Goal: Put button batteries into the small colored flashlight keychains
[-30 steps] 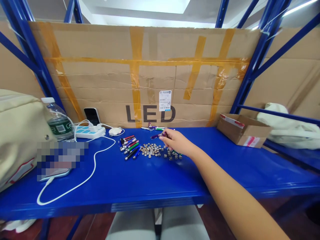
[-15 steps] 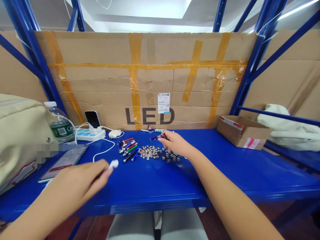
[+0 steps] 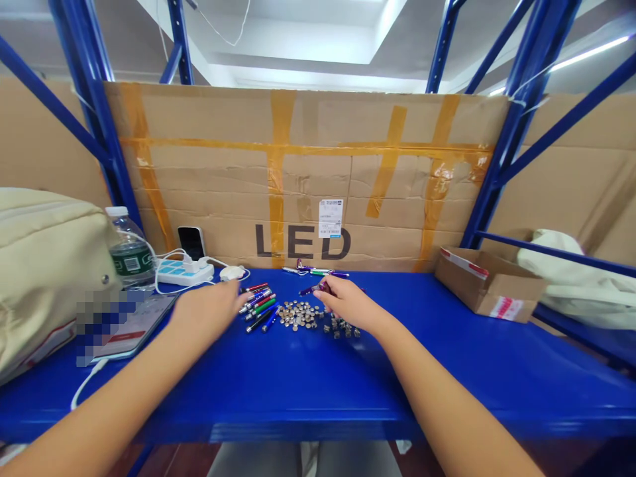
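Note:
My right hand (image 3: 348,303) rests on the blue shelf (image 3: 322,377), fingers pinched on a small purple pen-shaped light (image 3: 312,289). Just in front of it lies a heap of small silver button cells (image 3: 298,315) and several little metal caps (image 3: 342,328). My left hand (image 3: 211,308) reaches forward over the shelf, fingertips close to a bundle of coloured pen lights (image 3: 258,301). Its fingers are stretched out and I see nothing in them. More pen lights (image 3: 318,271) lie along the foot of the cardboard.
A taped cardboard sheet marked LED (image 3: 303,192) backs the shelf. At left stand a beige bag (image 3: 44,265), water bottle (image 3: 126,248), power strip (image 3: 183,271) with white cable, and a phone (image 3: 134,318). An open cardboard box (image 3: 489,281) sits at right.
My left arm came into view, held a white plug for a moment, then reached forward to the coloured pen lights. My right hand stayed by the purple light. The camera tilted up a little.

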Demonstrator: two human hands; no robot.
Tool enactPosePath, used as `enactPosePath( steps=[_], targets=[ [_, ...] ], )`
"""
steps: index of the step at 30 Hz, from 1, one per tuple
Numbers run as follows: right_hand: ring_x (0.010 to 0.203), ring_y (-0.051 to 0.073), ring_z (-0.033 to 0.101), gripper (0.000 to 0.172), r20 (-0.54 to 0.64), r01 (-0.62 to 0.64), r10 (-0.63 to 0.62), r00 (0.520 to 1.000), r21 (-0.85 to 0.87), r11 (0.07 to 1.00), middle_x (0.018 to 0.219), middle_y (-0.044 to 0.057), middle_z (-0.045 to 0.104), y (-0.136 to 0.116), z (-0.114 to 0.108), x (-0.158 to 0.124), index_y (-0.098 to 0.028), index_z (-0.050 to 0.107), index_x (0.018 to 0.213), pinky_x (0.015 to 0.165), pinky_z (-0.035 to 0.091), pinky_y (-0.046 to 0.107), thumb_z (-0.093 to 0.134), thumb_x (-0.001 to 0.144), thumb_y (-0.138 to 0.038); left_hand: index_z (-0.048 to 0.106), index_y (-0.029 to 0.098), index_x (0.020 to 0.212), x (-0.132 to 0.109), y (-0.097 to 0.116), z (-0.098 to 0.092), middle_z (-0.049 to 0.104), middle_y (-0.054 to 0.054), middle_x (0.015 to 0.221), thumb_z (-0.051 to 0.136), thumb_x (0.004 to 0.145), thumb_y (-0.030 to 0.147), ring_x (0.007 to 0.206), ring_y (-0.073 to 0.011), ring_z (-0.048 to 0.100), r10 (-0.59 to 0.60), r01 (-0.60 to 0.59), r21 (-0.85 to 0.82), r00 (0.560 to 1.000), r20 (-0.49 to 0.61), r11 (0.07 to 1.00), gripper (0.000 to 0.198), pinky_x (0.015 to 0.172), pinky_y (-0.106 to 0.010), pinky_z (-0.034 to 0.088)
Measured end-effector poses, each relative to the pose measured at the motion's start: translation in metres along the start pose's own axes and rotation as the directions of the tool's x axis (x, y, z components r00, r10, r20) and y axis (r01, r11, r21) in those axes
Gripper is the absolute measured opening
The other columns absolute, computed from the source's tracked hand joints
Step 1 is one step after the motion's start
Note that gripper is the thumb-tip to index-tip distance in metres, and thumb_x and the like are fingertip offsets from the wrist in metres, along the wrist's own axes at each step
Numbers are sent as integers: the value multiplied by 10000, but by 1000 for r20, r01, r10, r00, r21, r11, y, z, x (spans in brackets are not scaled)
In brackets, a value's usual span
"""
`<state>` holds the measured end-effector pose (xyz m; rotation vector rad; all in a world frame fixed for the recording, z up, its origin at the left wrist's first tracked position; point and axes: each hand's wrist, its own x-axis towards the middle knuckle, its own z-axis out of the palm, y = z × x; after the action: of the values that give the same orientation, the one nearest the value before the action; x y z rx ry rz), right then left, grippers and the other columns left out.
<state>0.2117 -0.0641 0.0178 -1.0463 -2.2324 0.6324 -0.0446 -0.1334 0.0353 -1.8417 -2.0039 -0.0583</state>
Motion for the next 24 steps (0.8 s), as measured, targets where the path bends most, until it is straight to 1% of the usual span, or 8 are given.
enactPosePath(
  steps=[2,4,6,8,13,17,21,24],
  targets=[
    [576,124,508,224,7,11,-11,1000,21,1000,665,-20,552,-3,2,-1,-212,436,754,556,389,252,439,889,-391,576,175,1010,6,38,-15,669,-117,998,349,919,527,922,-298,631,197,-218,-239,974,-108,946,429,715,-350,477],
    [554,122,499,147,17,18,-19,1000,62,998,658,-26,538,-4,2,-1,-219,428,769,542,397,251,433,874,-321,561,184,1063,15,72,-20,650,-108,1047,401,907,525,959,-267,610,326,-393,-418,918,-226,819,407,769,-338,470],
    [526,120,484,62,28,14,-17,999,83,996,649,-32,524,-2,2,-2,-226,422,788,527,399,251,408,847,-237,569,168,1040,24,96,-18,641,-111,1046,400,926,472,956,-257,600,358,-459,-475,887,-292,751,366,785,-341,466],
    [515,122,475,63,26,15,-16,1000,52,999,637,-35,514,1,1,-1,-227,414,780,523,392,256,385,831,-204,583,146,991,32,107,-10,636,-118,1001,386,943,426,949,-257,590,326,-460,-474,883,-339,751,345,816,-358,455],
    [594,137,475,124,27,60,-58,998,-100,993,663,-26,515,8,6,3,-219,418,754,571,371,269,399,857,-285,567,155,848,34,96,9,628,-96,934,331,969,394,860,-221,598,334,-452,-550,891,-306,702,357,747,-330,459],
    [636,141,461,157,54,74,-66,996,-161,984,707,-17,519,2,11,2,-216,421,760,592,366,275,399,871,-325,549,166,873,28,86,8,634,-85,920,345,967,358,861,-224,603,377,-467,-566,884,-277,679,296,729,-328,457],
    [542,119,438,150,140,2,6,990,-58,998,626,-46,483,-5,13,-3,-224,388,790,535,371,260,367,899,-326,555,182,911,26,84,5,644,-69,908,349,964,347,846,-222,612,379,-449,-583,892,-247,677,270,708,-318,457],
    [481,100,420,168,221,-33,18,975,63,997,591,-67,458,-7,13,-6,-224,374,829,487,369,240,351,923,-360,561,184,884,28,82,7,647,-59,897,337,966,356,828,-215,605,397,-475,-584,878,-268,658,295,710,-316,455]
  ],
)
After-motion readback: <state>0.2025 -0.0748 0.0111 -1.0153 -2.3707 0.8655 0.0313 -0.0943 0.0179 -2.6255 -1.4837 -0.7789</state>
